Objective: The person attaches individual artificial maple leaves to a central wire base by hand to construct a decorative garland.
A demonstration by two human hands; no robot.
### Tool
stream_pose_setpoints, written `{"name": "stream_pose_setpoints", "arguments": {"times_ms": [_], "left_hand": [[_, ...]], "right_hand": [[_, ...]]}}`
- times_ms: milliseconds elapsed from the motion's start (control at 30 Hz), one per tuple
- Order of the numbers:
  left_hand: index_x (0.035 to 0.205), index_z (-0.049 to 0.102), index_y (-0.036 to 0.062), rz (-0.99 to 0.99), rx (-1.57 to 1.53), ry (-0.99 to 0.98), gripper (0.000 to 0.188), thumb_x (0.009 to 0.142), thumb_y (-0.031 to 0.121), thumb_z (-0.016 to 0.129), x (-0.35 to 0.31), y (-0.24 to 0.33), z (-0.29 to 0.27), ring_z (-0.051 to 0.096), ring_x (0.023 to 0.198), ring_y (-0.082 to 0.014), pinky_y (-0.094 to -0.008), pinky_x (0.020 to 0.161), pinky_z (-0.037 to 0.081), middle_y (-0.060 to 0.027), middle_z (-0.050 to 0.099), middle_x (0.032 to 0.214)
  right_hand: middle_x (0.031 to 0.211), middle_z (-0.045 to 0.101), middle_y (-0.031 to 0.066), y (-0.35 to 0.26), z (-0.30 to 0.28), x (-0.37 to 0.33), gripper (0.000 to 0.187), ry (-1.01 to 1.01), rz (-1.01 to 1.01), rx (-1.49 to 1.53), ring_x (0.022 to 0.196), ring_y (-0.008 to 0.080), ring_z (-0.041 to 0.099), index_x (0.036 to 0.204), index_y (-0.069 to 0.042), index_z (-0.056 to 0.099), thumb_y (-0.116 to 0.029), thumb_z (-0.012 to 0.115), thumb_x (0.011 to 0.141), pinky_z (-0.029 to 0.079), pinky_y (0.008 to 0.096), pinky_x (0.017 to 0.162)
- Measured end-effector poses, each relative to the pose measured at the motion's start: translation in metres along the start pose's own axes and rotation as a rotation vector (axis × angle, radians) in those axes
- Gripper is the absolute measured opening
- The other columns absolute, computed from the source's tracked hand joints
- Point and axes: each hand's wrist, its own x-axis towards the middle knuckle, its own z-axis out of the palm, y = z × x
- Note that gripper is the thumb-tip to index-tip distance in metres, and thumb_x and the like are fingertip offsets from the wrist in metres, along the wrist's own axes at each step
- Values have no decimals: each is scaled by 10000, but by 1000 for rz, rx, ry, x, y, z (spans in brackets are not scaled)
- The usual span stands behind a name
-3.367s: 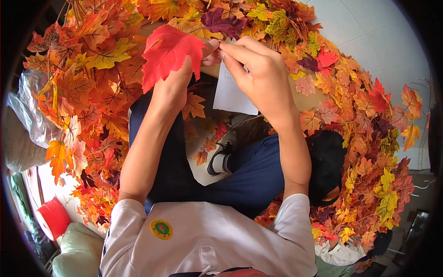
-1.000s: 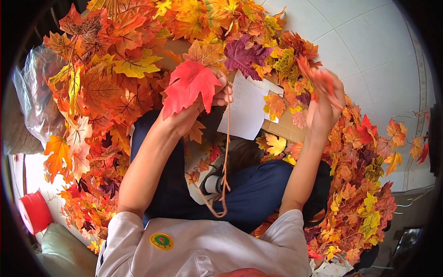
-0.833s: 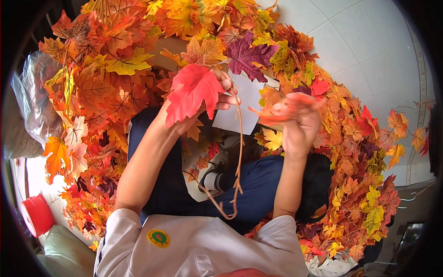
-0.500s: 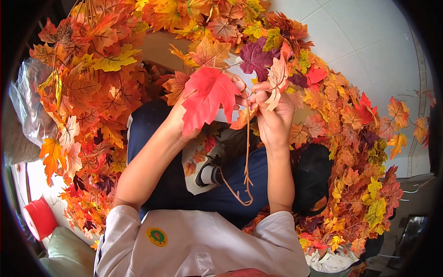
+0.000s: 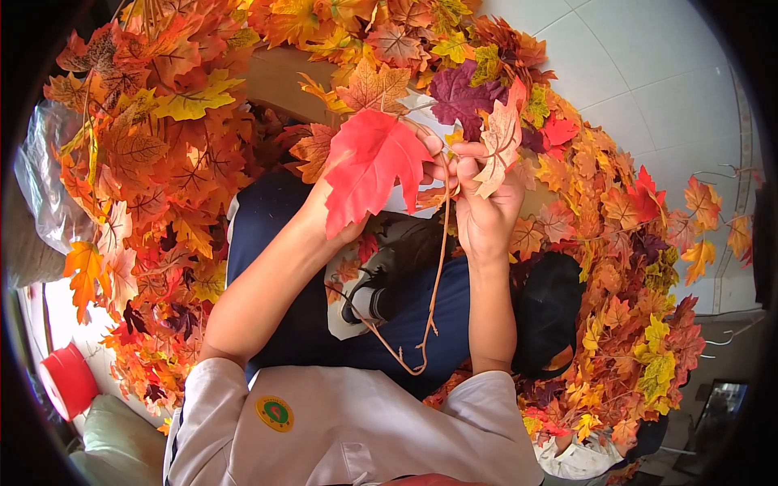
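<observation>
My left hand (image 5: 434, 146) and my right hand (image 5: 489, 212) meet in front of me, fingertips pinched on the thin brown stem of an artificial maple-leaf garland. A large red leaf (image 5: 377, 166) covers most of my left hand. Beside my right fingers stands a pale peach leaf (image 5: 500, 144), with a purple leaf (image 5: 466, 97) just beyond. From between the hands a bare brown vine (image 5: 438, 275) hangs in a loop over my lap. Exactly what the fingertips do at the stem is too small to tell.
Heaps of orange, red and yellow artificial leaves (image 5: 174, 162) surround me on the left, far side and right (image 5: 608, 300). At far left are a clear plastic bag (image 5: 53, 178) and a red spool-like object (image 5: 70, 382). Wire hooks (image 5: 720, 338) stick out at right above pale floor tiles (image 5: 648, 73).
The hanging vine has swung left and lower, its loop widening. The red leaf has tilted and shifted slightly right. Both hands stay together at the stem.
</observation>
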Motion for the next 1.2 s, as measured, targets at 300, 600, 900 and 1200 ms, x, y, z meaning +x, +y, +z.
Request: {"name": "stream_pose_setpoints", "arguments": {"times_ms": [300,600,900,1200], "left_hand": [[948,630,-9,7,-18,-9,173,911,161,638,-3,6,0,648,861,-214,-349,807,532,-101,628,901],[1056,592,-39,83,41,-53,208,945,133,556,-6,3,-7,652,873,-201,-312,800,537,-127,641,1007],[1034,576,-28,135,272,-151,262,937,215,585,-9,12,-3,637,966,-256,-398,901,522,-131,612,1043],[987,627,-36,176,162,-143,174,917,123,612,-12,17,-3,639,846,-125,-253,761,525,-78,658,920]], "right_hand": [[901,649,84,-3,5,0,183,19,-12,35,787,124,606,1084,34,623,-49,618,921,503,256,716],[934,639,66,-3,10,0,151,87,-36,-53,816,142,598,1037,11,620,-84,638,922,467,266,730],[1040,647,110,-3,11,-1,194,73,-105,-256,981,159,614,1098,28,567,-2,620,914,491,273,866],[1065,642,137,5,17,-9,225,100,-20,-118,971,187,626,1118,41,561,15,621,903,513,298,874]]}}
